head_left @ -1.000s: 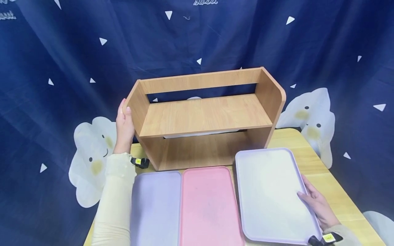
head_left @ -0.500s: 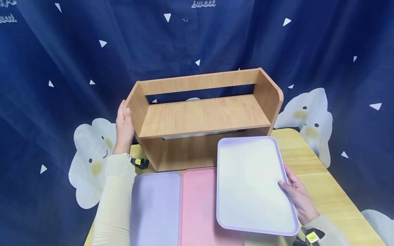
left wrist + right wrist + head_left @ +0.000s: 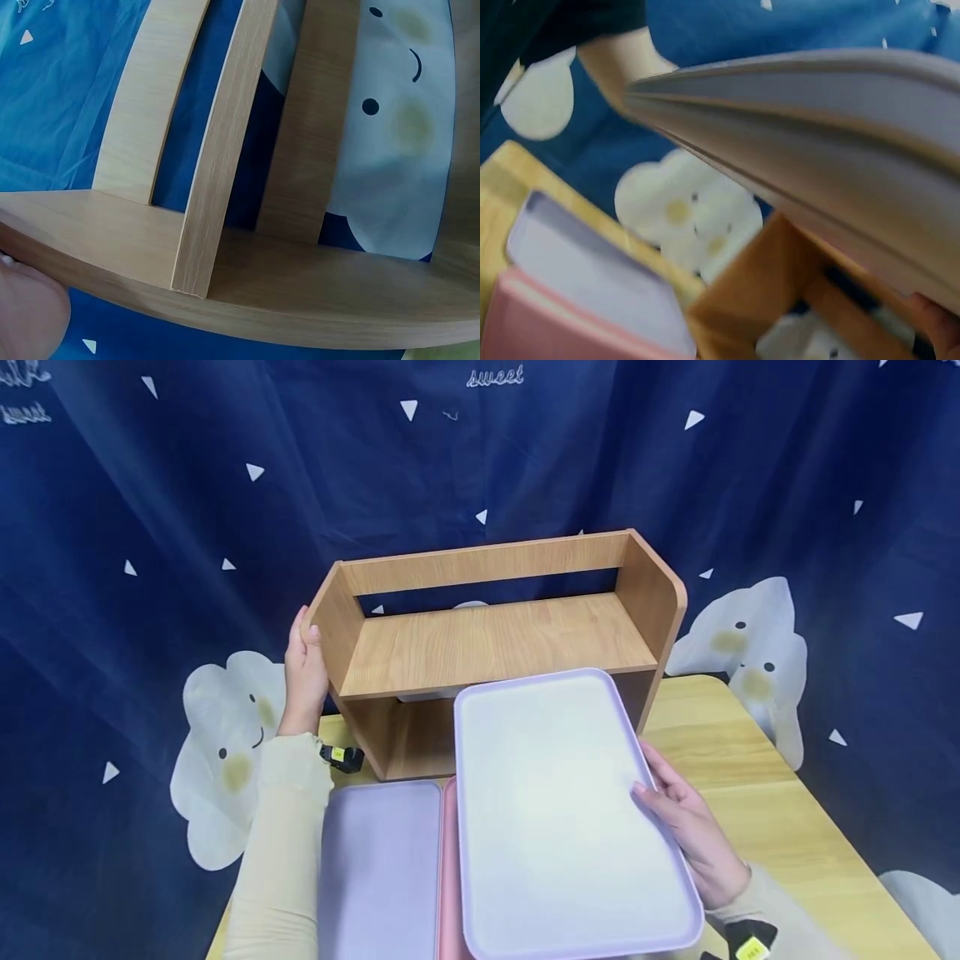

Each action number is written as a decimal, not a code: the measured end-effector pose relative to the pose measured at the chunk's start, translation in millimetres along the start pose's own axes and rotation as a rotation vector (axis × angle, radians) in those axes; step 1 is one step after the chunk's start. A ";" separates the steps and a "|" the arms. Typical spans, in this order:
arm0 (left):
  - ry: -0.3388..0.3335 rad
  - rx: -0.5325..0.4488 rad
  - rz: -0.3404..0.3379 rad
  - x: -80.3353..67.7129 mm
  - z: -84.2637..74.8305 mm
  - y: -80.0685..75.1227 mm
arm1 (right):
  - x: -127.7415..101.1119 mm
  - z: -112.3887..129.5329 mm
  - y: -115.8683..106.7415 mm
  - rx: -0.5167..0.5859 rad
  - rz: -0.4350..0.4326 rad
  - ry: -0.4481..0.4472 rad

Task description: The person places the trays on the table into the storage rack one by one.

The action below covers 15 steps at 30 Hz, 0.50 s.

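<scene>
A wooden two-level shelf (image 3: 495,643) stands at the back of the yellow table (image 3: 787,810). My left hand (image 3: 303,672) rests flat against its left side panel (image 3: 225,300). My right hand (image 3: 686,835) grips the right edge of a lavender-rimmed white tray (image 3: 558,810), held above the table in front of the shelf. From below, the right wrist view catches that tray (image 3: 840,150) tilted, with a fingertip at its lower right. A lavender tray (image 3: 378,868) and a pink tray (image 3: 448,877) lie flat on the table, the pink one mostly covered by the lifted tray.
A dark blue curtain (image 3: 150,510) with white clouds and triangles hangs behind the table. A small black object with a yellow label (image 3: 341,757) is beside the shelf's left foot. Bare tabletop shows at the right.
My right hand has carried the white tray up and to the left, from the table's right side to over the pink tray. The left hand has stayed on the shelf.
</scene>
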<state>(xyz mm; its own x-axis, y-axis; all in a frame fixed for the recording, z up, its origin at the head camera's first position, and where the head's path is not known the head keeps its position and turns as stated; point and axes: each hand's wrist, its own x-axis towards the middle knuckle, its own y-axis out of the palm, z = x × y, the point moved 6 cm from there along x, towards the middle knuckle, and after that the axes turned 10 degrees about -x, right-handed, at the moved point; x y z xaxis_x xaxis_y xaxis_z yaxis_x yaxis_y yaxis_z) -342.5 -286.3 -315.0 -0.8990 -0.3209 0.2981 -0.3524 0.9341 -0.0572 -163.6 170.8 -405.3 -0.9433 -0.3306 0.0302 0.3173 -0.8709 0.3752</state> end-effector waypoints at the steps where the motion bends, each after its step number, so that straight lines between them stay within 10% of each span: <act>1: -0.006 0.004 0.000 -0.4 0.4 -0.5 | 2.2 4.0 5.6 0.003 0.011 0.011; 15: 0.025 0.047 -0.005 -0.5 0.9 -0.2 | 65.8 51.5 45.9 0.046 -0.013 0.080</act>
<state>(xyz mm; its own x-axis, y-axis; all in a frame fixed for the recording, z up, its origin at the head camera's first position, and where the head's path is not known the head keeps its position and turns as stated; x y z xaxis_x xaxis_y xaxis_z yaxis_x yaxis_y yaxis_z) -342.3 -286.5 -316.0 -0.8905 -0.3211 0.3224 -0.3694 0.9239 -0.0999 -216.2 127.7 -338.5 -0.9358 -0.3492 -0.0484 0.2987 -0.8584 0.4170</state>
